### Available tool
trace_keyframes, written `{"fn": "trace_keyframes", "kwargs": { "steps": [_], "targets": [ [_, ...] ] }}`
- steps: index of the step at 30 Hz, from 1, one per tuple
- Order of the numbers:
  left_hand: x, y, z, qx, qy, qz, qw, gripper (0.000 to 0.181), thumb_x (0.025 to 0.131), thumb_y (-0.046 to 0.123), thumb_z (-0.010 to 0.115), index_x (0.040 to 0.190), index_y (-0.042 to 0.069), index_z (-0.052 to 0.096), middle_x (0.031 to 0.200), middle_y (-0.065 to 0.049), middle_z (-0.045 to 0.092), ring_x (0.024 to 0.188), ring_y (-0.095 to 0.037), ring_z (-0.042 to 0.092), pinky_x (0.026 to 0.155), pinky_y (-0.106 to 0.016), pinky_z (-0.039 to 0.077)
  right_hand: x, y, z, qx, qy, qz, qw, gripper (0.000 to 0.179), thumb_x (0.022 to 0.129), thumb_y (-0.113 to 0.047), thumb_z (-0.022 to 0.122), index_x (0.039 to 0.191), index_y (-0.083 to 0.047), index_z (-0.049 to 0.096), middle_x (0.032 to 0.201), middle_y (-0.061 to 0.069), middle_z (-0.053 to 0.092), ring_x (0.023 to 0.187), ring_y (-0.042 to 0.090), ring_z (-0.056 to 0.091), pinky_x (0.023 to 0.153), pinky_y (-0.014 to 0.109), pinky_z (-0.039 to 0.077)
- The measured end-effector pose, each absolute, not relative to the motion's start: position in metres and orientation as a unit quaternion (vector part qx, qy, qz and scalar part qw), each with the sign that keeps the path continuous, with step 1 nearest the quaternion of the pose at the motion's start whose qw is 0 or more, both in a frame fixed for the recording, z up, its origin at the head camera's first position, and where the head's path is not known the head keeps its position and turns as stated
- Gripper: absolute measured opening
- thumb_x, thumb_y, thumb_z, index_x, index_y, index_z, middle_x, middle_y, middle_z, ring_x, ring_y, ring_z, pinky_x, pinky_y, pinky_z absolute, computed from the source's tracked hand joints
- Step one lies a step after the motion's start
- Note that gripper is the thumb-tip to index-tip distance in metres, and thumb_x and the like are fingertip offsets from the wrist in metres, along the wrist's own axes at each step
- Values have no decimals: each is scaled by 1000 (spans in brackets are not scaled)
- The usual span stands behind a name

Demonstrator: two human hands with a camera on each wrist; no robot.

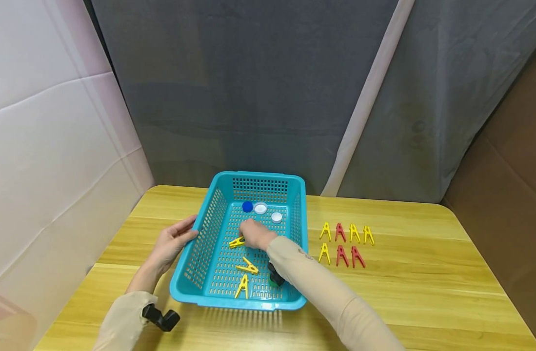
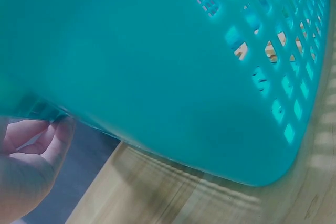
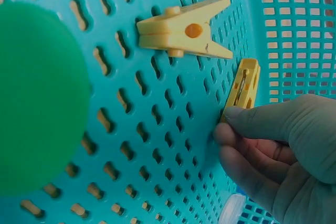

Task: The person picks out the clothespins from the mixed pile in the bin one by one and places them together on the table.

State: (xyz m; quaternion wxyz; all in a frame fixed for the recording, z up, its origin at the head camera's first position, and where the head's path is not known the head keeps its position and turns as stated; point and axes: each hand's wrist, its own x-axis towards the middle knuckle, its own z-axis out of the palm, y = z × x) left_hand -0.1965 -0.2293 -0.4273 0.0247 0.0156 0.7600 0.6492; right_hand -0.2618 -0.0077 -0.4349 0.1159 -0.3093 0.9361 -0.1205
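Observation:
A turquoise plastic basket with perforated walls stands on the table. My left hand grips its left rim, thumb and fingers at the edge in the left wrist view. Reaching inside, my right hand pinches one end of a yellow clothespin between thumb and fingers, close over the basket floor. Two more yellow clothespins lie nearer the front, one turned sideways and one pointing away. A green cap looms beside them in the right wrist view; my right wrist mostly hides it from the head view.
Toward the basket's back lie a blue cap and two white caps. Right of the basket, several yellow and red clothespins stand in two rows on the wooden table. Dark grey cloth hangs behind the table.

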Motion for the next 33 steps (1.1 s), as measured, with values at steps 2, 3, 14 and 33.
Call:
{"fn": "trace_keyframes", "kwargs": {
  "steps": [2, 3, 14, 33],
  "targets": [
    [-197, -229, -427, 15, 759, 651, 25, 56, 93, 10, 58, 141, -8, 34, 126, -16, 52, 94, 4, 55, 78, -17, 50, -262, -8, -434, -303, 939, -119, 113, 15, 76, 6, 67, 82, -7, 71, 78, -1, 65, 64, 8, 50, 58, 18, 45],
    [-197, -230, -427, 15, 758, 652, 25, 56, 93, 10, 58, 141, -8, 34, 126, -16, 52, 95, 4, 55, 78, -17, 50, -263, -8, -434, -301, 940, -118, 111, 13, 76, 6, 68, 79, -7, 69, 74, -2, 62, 61, 8, 47, 55, 18, 44],
    [-196, -229, -427, 18, 759, 651, 24, 55, 94, 9, 57, 140, -8, 34, 127, -20, 51, 94, 3, 56, 78, -17, 50, -266, -4, -431, -282, 950, -111, 73, 12, 75, -2, 71, 83, -10, 72, 85, -2, 62, 76, 9, 53, 63, 22, 47],
    [-196, -229, -426, 17, 762, 647, 23, 55, 94, 10, 57, 141, -8, 34, 131, -25, 46, 94, 4, 55, 78, -17, 50, -265, 22, -391, -251, 936, -243, 48, 13, 83, -10, 70, 94, -3, 69, 89, 4, 62, 65, 9, 41, 57, 20, 35]
  ]
}}
